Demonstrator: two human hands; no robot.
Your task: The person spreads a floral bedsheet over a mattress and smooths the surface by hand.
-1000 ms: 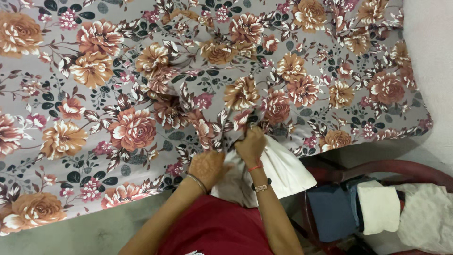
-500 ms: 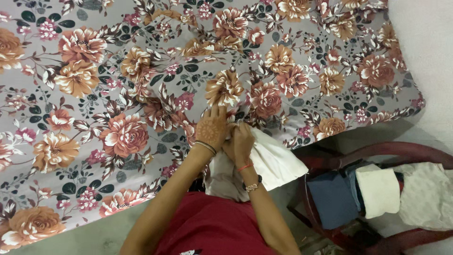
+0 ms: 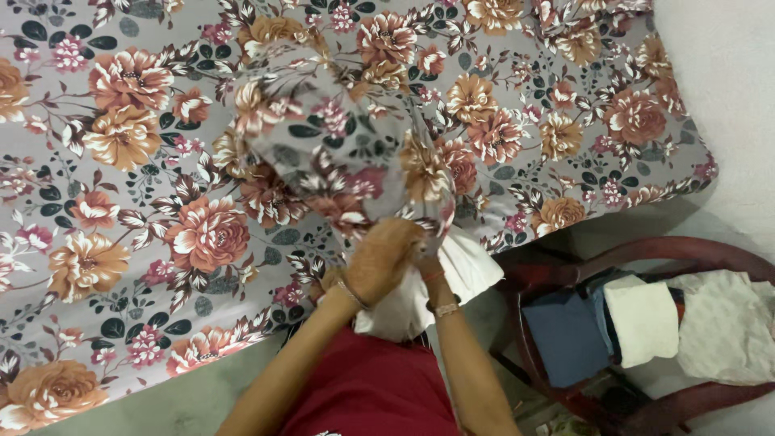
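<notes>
A floral pillowcase [image 3: 339, 137] in grey with orange and pink flowers is lifted and blurred above the bed. My left hand [image 3: 379, 258] is closed on its lower edge. My right hand [image 3: 426, 260] sits just behind it, mostly hidden, gripping the same bunched edge. A white pillow [image 3: 472, 270] pokes out from under the floral cloth beside my hands and rests against my red shirt.
The bed is covered by a matching floral sheet [image 3: 121, 202], its corner at the right. A dark red chair [image 3: 694, 266] at lower right holds folded dark blue [image 3: 565, 339], white [image 3: 642, 319] and pale patterned cloths [image 3: 722, 323]. Pale floor lies around.
The floral pillowcase has been pulled up off the bed and billows, blurred. My left hand moved from the cloth's top down onto the bunched edge beside my right hand.
</notes>
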